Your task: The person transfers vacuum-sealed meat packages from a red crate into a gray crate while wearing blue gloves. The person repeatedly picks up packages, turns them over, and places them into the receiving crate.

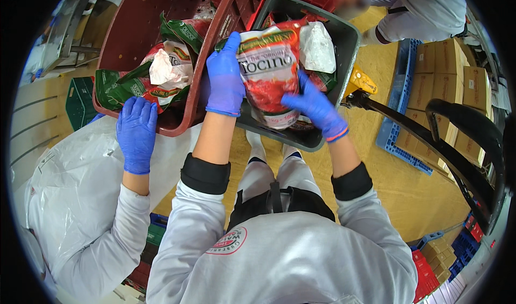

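Note:
My left hand (226, 76), in a blue glove, grips the upper left side of a printed plastic pouch of tocino (270, 72). Red contents show through the pouch's lower part. My right hand (316, 104), also gloved in blue, lies against the pouch's lower right side with fingers spread; whether it grips is not plain. The pouch is above a grey plastic crate (350, 62). In that crate are other pouches and a whitish, frosted bag (317, 48). To the left, a dark red crate (109, 50) holds green, red and white pouches (171, 62).
A co-worker's gloved hand (137, 135) rests at the red crate's near rim. Another person (419, 10) stands at the upper right. A pallet jack handle (439, 139) crosses the right side, near cardboard boxes (431, 78) on a blue pallet (397, 98). A green crate (78, 102) is at left.

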`<state>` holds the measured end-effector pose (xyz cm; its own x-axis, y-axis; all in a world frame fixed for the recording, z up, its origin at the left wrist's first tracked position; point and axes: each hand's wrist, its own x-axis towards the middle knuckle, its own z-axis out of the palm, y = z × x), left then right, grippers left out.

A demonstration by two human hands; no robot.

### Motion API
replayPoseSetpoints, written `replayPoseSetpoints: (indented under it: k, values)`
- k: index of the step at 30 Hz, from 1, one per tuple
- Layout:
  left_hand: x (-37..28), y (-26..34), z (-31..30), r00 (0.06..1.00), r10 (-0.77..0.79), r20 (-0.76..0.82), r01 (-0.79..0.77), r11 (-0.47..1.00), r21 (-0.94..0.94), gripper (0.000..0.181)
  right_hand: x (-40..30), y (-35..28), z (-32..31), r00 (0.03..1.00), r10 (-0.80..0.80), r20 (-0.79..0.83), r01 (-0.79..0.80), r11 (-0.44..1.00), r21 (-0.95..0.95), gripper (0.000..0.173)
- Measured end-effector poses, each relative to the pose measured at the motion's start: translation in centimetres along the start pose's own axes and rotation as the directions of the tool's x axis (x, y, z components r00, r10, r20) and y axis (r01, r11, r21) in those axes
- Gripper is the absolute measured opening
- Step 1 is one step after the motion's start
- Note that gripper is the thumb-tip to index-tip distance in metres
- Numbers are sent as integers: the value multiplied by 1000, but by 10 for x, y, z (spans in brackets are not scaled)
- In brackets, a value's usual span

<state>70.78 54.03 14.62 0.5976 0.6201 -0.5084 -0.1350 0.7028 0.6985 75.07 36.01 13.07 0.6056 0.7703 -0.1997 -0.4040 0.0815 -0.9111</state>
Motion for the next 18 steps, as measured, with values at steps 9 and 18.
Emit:
replayPoseSetpoints:
  k: [9, 18]
  values:
    - [16, 0, 8, 997, 55, -60, -66, 977, -205, 22, -19, 40, 7, 876, 188, -443, 21, 905, 425, 49]
    - [-16, 1, 46, 863, 479, -162, -482, 876, 22, 25, -22, 66, -12, 884, 389, -261, -38, 615, 788, 24]
